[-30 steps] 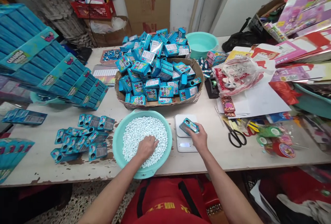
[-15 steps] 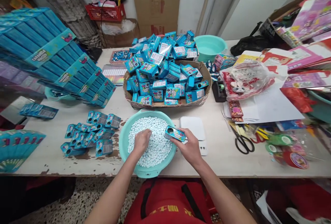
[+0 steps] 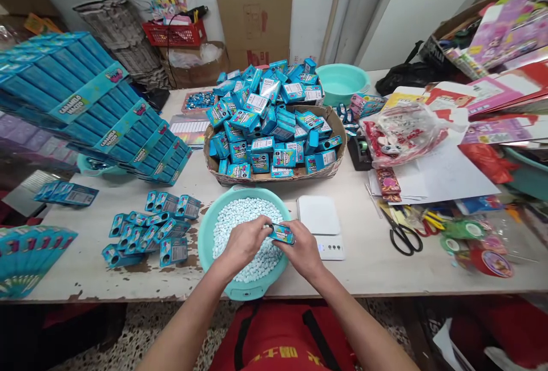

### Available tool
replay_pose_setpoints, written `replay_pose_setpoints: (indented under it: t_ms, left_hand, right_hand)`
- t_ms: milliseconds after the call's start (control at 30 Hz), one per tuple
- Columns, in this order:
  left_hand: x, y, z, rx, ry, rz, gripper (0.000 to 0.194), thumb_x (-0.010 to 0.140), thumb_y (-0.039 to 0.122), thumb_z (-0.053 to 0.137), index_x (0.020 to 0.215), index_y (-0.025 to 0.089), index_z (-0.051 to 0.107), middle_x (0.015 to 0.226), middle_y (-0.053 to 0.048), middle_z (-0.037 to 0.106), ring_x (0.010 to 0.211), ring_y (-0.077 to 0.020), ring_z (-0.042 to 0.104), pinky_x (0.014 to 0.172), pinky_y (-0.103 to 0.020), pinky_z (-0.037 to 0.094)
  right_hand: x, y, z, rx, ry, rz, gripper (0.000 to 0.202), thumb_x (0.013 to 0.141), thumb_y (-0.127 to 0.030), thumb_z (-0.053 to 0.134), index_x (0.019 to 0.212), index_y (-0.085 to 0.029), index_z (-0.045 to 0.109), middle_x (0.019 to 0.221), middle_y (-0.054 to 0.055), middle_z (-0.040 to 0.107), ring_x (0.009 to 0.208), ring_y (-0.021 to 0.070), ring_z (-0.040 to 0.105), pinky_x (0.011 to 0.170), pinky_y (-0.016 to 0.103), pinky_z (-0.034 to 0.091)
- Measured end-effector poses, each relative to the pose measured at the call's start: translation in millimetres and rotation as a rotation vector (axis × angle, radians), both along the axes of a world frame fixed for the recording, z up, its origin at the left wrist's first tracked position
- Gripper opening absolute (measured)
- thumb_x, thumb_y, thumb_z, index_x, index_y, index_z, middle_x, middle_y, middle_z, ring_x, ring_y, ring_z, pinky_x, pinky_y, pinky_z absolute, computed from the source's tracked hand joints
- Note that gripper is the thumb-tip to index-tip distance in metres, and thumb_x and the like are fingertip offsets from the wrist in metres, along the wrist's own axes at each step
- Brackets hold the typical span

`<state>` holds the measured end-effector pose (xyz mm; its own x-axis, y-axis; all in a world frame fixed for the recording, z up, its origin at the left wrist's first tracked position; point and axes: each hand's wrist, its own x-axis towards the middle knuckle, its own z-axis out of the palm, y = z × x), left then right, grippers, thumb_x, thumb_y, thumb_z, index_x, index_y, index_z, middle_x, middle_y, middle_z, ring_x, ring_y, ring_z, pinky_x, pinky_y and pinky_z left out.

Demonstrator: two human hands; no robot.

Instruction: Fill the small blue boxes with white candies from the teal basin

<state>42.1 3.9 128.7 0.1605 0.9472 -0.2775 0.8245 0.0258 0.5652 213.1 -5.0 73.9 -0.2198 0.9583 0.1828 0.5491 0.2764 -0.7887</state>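
- Moved left hand [image 3: 245, 244] from the candies [image 3: 240, 208] up to the open end of the small blue box [image 3: 283, 233] since the last frame; brought right hand [image 3: 305, 251] slightly in too. Hands now close together.
- Holding the small blue box over the 2-3 o'clock side of the bowl [image 3: 207, 245], lying on its side, dark round opening toward 9.
- Gripping it with right hand at the 3 o'clock end, fingers clamped around the body.
- Bunching left hand's fingers together at the opening. Can't tell if any candies are pinched inside.
- Clocking from bowl centre, 12 = far side of the table [image 3: 355, 274].
- At 3 o'clock, just beside the bowl: white scale [image 3: 319, 217], pan bare.
- Further out at 3: scissors [image 3: 405, 237], flat, black handles nearer the table edge.
- At 2: tape dispenser [image 3: 362, 153], then clear plastic bag [image 3: 405, 137] on white paper [image 3: 454, 174].
- At 12-1: cardboard tray [image 3: 274, 180] heaped with blue boxes [image 3: 261, 162]; turquoise basin [image 3: 342, 83] behind, toward 1.
- At 9: loose group of open boxes [image 3: 173, 251], several round holes showing.
- At 10: tall stack [image 3: 85, 103] of blue packs, leaning.
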Motion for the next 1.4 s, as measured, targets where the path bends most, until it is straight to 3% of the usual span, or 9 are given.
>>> replay_pose_setpoints:
  t_ms: [167, 467, 600, 767, 867, 1000, 1100, 1233, 1400]
  left_hand:
    - [7, 5, 1.9, -0.020, 0.166, -0.098, 0.027, 0.084, 0.034, 0.049, 0.110, 0.027, 0.054, 0.079, 0.000, 0.067, 0.075, -0.0203, 0.062, 0.061, -0.025, 0.036]
    - [5, 23, 13.5, 0.064, -0.128, -0.072, 0.016, 0.083, 0.033, 0.048, 0.088, 0.024, 0.061, 0.077, 0.002, 0.064, 0.070, -0.0148, 0.057, 0.064, -0.024, 0.039]
    - [-13, 25, -17.5, 0.117, -0.119, 0.214, 0.023, 0.083, 0.041, 0.046, 0.087, 0.023, 0.060, 0.075, 0.001, 0.064, 0.067, -0.0155, 0.057, 0.064, -0.025, 0.041]
    - [-29, 8, -73.3, 0.080, 0.032, 0.263, 0.020, 0.081, 0.037, 0.046, 0.080, 0.023, 0.060, 0.078, -0.001, 0.066, 0.067, -0.0175, 0.060, 0.063, -0.027, 0.043]
    - [-23, 16, -73.4, 0.273, -0.021, 0.326, 0.023, 0.084, 0.038, 0.043, 0.087, 0.022, 0.059, 0.091, -0.004, 0.066, 0.076, -0.0177, 0.061, 0.069, -0.028, 0.045]
    - [0, 79, -42.8, 0.465, 0.032, 0.244, 0.025, 0.087, 0.034, 0.041, 0.100, 0.020, 0.057, 0.100, -0.007, 0.063, 0.094, -0.0198, 0.058, 0.080, -0.030, 0.045]
    - [27, 149, -30.2, 0.406, 0.191, 0.033, 0.030, 0.086, 0.028, 0.044, 0.114, 0.020, 0.053, 0.115, -0.009, 0.058, 0.109, -0.0228, 0.052, 0.090, -0.033, 0.041]
    - [66, 224, -43.5, 0.254, 0.424, -0.225, 0.055, 0.081, 0.017, 0.050, 0.134, 0.020, 0.037, 0.140, -0.012, 0.039, 0.127, -0.0257, 0.033, 0.098, -0.037, 0.034]
    - [87, 253, -66.7, 0.200, 0.510, -0.239, 0.070, 0.074, 0.018, 0.060, 0.137, 0.013, 0.029, 0.133, -0.022, 0.040, 0.124, -0.0348, 0.031, 0.098, -0.048, 0.027]
  right_hand:
    - [1, -1, 0.7, -0.008, 0.030, -0.008, 0.027, 0.073, -0.023, 0.069, 0.099, -0.022, 0.059, 0.089, 0.005, 0.064, 0.086, 0.0237, 0.062, 0.072, 0.034, 0.049]
    - [4, 4, 3.0, -0.089, 0.156, -0.059, 0.025, 0.070, -0.026, 0.070, 0.094, -0.023, 0.062, 0.087, 0.003, 0.065, 0.081, 0.0224, 0.062, 0.069, 0.032, 0.049]
    - [28, 7, 0.6, -0.168, 0.304, -0.178, 0.030, 0.070, -0.034, 0.071, 0.095, -0.021, 0.062, 0.090, 0.003, 0.066, 0.082, 0.0212, 0.063, 0.073, 0.032, 0.050]
    - [79, 19, -25.2, -0.194, 0.264, -0.450, 0.036, 0.069, -0.043, 0.069, 0.096, -0.020, 0.061, 0.092, 0.005, 0.066, 0.086, 0.0233, 0.063, 0.078, 0.036, 0.049]
    - [98, 29, -48.5, -0.209, 0.216, -0.495, 0.038, 0.067, -0.046, 0.068, 0.093, -0.019, 0.061, 0.091, 0.006, 0.066, 0.085, 0.0248, 0.062, 0.078, 0.038, 0.049]
    - [105, 36, -68.3, -0.198, 0.224, -0.476, 0.047, 0.066, -0.048, 0.068, 0.102, -0.018, 0.058, 0.101, 0.009, 0.064, 0.094, 0.0268, 0.060, 0.084, 0.043, 0.048]
    - [111, 29, -68.5, -0.122, 0.240, -0.498, 0.063, 0.067, -0.048, 0.069, 0.119, -0.017, 0.050, 0.121, 0.014, 0.054, 0.113, 0.0291, 0.051, 0.091, 0.047, 0.044]
    - [141, 6, -60.9, -0.123, 0.250, -0.590, 0.051, 0.076, -0.045, 0.061, 0.119, -0.020, 0.051, 0.121, 0.013, 0.051, 0.112, 0.0267, 0.050, 0.087, 0.046, 0.048]
    - [191, -32, -62.1, -0.163, 0.157, -0.701, 0.042, 0.077, -0.045, 0.061, 0.109, -0.019, 0.057, 0.114, 0.012, 0.053, 0.106, 0.0260, 0.053, 0.084, 0.046, 0.050]
